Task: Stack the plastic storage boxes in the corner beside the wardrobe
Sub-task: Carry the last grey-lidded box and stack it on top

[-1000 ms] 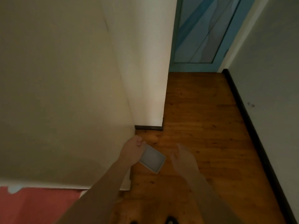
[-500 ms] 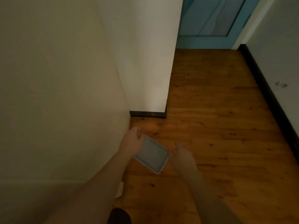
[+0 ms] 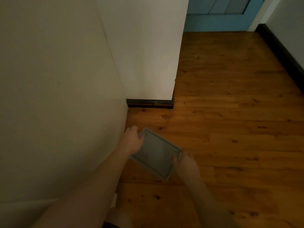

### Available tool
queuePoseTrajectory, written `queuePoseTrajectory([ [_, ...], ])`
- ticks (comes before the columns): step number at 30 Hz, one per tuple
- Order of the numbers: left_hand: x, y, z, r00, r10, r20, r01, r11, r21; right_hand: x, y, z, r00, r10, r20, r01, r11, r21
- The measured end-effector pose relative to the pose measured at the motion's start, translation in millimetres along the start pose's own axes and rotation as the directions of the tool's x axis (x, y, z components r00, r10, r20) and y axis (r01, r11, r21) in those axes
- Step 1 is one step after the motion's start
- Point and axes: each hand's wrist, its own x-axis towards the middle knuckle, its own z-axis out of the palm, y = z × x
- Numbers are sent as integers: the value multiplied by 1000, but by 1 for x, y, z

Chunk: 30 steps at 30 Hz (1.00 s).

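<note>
A small grey plastic storage box (image 3: 156, 152) with a flat lid hangs tilted above the wooden floor, close to the pale wardrobe side (image 3: 57, 96) on the left. My left hand (image 3: 132, 140) grips its upper left end, the thumb on the lid. My right hand (image 3: 185, 162) holds its lower right end, the thumb curled over the rim. The floor corner (image 3: 131, 112) between the wardrobe and the white wall (image 3: 144, 51) lies just beyond the box, and its floor is bare.
A dark skirting strip (image 3: 149, 103) runs along the foot of the white wall. Wooden floor (image 3: 230, 112) spreads to the right up to a black skirting (image 3: 279, 53) and a blue door (image 3: 218, 15) at the back.
My right hand has come in and taken hold of the box's right end. The box and both hands have moved down toward the floor; the view has tilted lower.
</note>
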Motion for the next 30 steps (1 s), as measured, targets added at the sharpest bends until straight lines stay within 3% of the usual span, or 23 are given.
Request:
queuePoseTrajectory([
  [7,42,-31,37,999,-19,28,16,996,91,27,17,51,997,71,-41,-69,996,54],
  [16,61,-55,69,981,-38,193,14,993,121,31,29,83,991,130,-31,-124,980,157],
  [20,63,-53,75,985,-25,171,8,995,103,35,29,87,989,145,-11,-143,983,114],
  [30,45,-34,64,995,59,86,-65,995,69,29,25,53,986,154,-58,-139,970,199],
])
